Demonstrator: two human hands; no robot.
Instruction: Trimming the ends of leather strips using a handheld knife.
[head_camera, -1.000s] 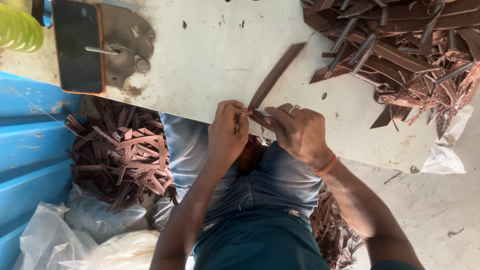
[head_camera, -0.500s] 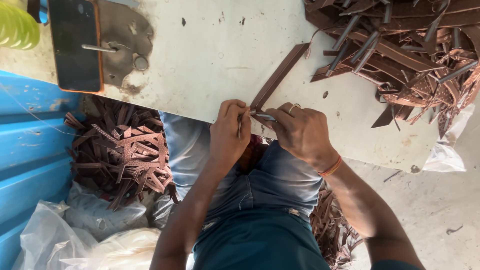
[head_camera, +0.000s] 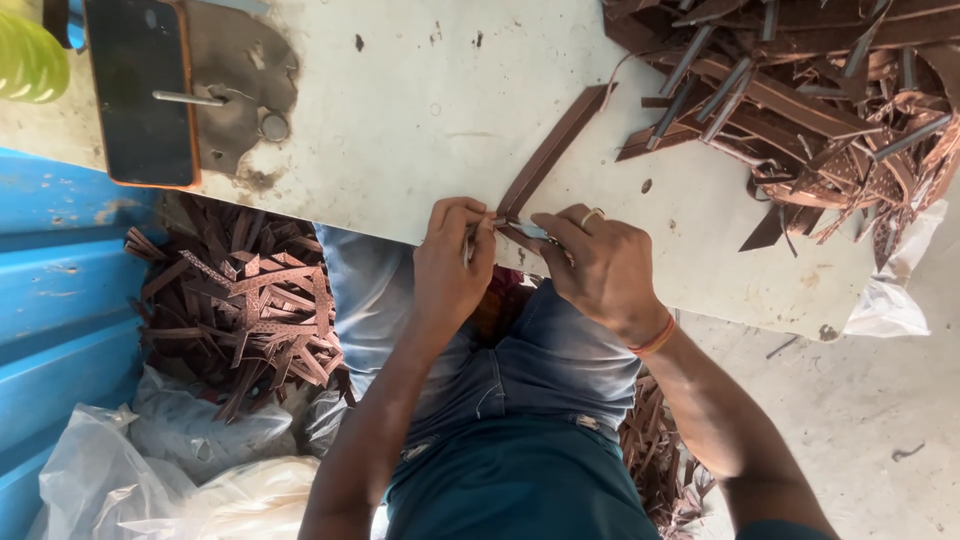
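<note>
Two hands are meeting at the near edge of a pale worktable (head_camera: 400, 130). The left hand (head_camera: 450, 265) and right hand (head_camera: 595, 265) are both pinching closed on the near end of a long, flat, dark brown strap (head_camera: 550, 150), which is running toward one o'clock across the table. A heap of similar brown strips (head_camera: 800, 90) is lying at two o'clock.
</note>
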